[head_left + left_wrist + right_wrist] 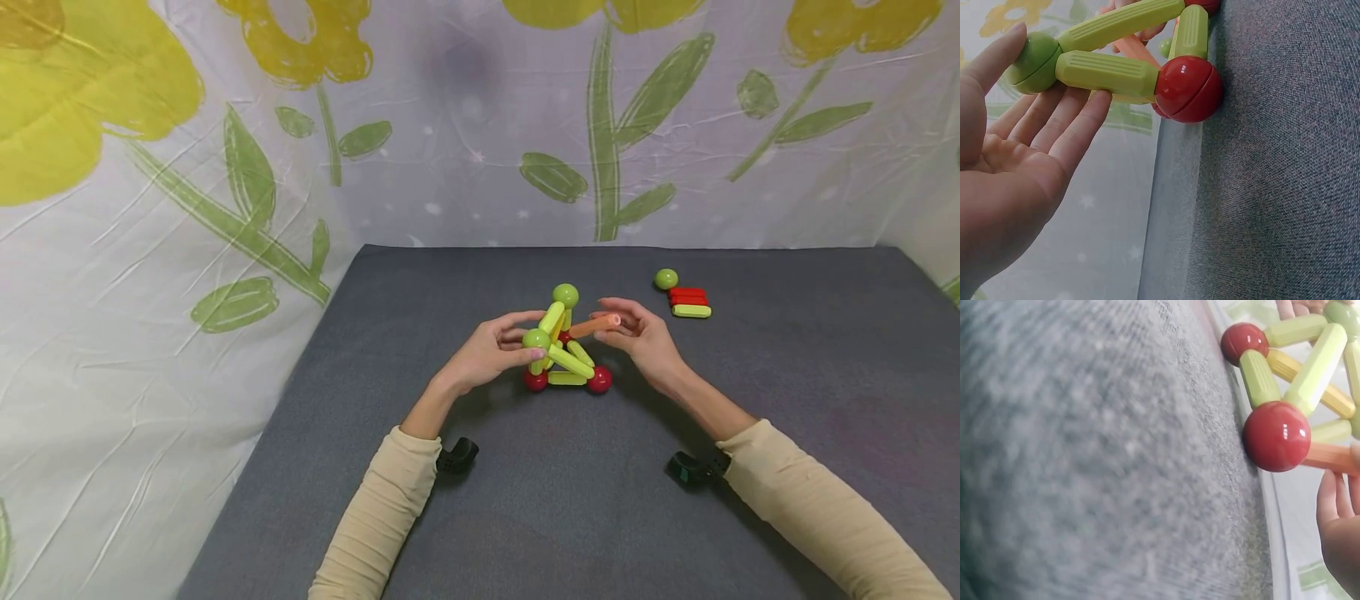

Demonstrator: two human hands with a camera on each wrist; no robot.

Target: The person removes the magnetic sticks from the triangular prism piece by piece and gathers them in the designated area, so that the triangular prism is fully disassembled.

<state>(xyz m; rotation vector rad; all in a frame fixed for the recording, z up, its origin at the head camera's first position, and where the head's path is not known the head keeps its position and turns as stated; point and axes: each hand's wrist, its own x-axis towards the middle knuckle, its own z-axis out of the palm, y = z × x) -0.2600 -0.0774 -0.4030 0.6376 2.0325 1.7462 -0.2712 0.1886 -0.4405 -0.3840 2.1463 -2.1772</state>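
A frame of magnetic building rods and balls stands on the table in front of me, with yellow-green rods [572, 361], a darker yellow rod [1282, 365] and red balls [1277, 436] at its base. My left hand [491, 350] holds the green ball [1034, 62] on its near upper corner between thumb and fingers. Another green ball [566, 295] tops the far side. On the right, my right hand [648, 343] pinches an orange rod [595, 326], whose inner end reaches the frame near a small-looking red ball at the back. Whether that end touches the ball, I cannot tell.
Toward the back right of the dark grey table [795, 375] lie a loose green ball [666, 279], red rods [687, 297] and a yellow-green rod [692, 311], the rods side by side. A flower-printed cloth [465, 167] hangs behind the table.
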